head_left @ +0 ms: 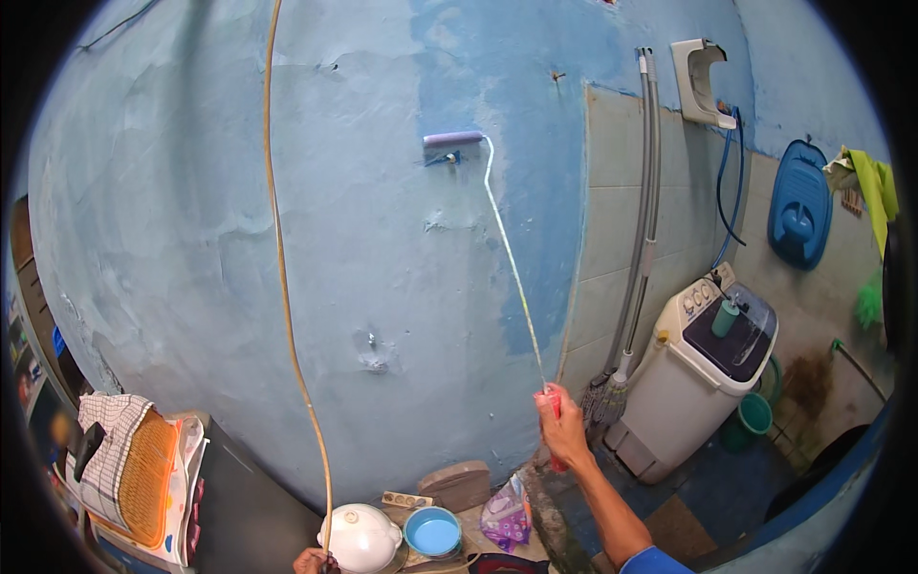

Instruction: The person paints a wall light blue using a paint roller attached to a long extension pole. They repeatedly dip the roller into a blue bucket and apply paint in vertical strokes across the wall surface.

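My right hand (564,430) is closed round the red handle (550,407) of a paint roller, low right of centre. Its long, bent white rod (516,277) reaches up to a lavender roller (453,138), which appears against the pale blue wall (354,210), just above a small bracket-like fitting (449,158). A darker blue band (535,239) runs down the wall's right part. My left hand (311,562), at the bottom edge, grips a long, thin tan pole or hose (280,239) that rises past the top of the view.
Right: mops (606,397), a washing machine (660,411), a hanging blue tub (798,206) and a green bucket (748,419). Left: a grey appliance (239,488) bearing cloths and an orange tray (148,478). Below: a white pot (359,540), blue basin (432,531), purple bag (505,517) and power strip (406,499).
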Demonstrator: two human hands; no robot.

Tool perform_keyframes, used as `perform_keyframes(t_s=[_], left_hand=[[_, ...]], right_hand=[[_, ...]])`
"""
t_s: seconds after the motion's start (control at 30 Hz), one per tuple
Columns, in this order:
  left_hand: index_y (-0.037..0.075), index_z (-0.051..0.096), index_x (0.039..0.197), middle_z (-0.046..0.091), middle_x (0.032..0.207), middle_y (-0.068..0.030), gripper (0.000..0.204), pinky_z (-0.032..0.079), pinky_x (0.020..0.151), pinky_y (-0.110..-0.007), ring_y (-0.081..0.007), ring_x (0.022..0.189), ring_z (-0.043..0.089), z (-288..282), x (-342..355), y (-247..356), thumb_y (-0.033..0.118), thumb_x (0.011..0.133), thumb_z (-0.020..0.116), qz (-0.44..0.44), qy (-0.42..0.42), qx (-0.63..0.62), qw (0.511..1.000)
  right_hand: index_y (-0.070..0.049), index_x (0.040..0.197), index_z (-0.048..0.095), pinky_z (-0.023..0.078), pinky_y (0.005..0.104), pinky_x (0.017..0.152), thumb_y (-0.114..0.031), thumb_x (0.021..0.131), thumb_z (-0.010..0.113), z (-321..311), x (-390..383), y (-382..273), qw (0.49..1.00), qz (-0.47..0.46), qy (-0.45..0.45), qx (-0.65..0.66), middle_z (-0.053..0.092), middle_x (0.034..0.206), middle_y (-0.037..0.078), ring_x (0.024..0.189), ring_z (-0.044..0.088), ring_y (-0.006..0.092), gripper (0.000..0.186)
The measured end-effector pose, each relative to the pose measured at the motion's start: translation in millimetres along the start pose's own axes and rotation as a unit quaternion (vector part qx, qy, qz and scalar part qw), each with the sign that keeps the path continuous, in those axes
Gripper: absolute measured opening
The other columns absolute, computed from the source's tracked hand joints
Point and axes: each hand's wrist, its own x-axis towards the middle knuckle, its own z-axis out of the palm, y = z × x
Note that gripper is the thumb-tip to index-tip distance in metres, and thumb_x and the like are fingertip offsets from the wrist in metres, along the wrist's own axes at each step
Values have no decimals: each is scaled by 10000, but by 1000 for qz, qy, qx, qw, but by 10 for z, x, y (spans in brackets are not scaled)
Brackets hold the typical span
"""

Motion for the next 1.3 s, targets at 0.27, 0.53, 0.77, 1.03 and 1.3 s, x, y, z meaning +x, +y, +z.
perform_keyframes(t_s=[0.27, 0.53, 0.77, 1.03, 1.3], left_hand=[[26, 592, 818, 511, 657, -6, 284, 388, 488, -259, -114, 554, 451, -35, 29, -69, 231, 916, 421, -32, -1, 8, 999], [32, 589, 813, 520, 658, -8, 272, 387, 470, -262, -115, 536, 463, 16, 28, -112, 218, 908, 413, -9, 20, 3, 1000], [51, 580, 787, 511, 648, -3, 268, 393, 478, -256, -116, 534, 467, 86, 19, -149, 232, 906, 422, -17, 24, -6, 1000], [54, 575, 761, 487, 625, 8, 272, 364, 459, -251, -104, 523, 437, 62, 59, -95, 236, 899, 428, 12, 8, 7, 1000], [64, 561, 734, 476, 608, 14, 276, 321, 422, -247, -94, 480, 402, 107, -25, -156, 240, 897, 424, -2, 26, -21, 999]], right_hand=[[15, 1018, 508, 376, 274, 372, -338, 917, 459, -233, 378, 168, 999, -13, 9, -33, 463, 510, 25, 389, 470, 114, 370], [-2, 892, 509, 439, 366, 565, -298, 908, 481, -410, 1465, -837, 998, 52, -31, 1, 499, 606, 127, 585, 564, 248, 297], [7, 926, 510, 446, 375, 624, -286, 900, 492, -249, 801, -229, 997, -45, 12, -58, 529, 676, 169, 689, 582, 288, 295], [13, 910, 506, 455, 389, 641, -352, 890, 499, -310, 1619, -827, 1000, 12, -14, -21, 546, 687, 178, 682, 580, 309, 366], [29, 888, 503, 452, 424, 666, -339, 896, 487, -42, 1222, -458, 999, -40, 15, -28, 563, 719, 219, 756, 593, 350, 369]])
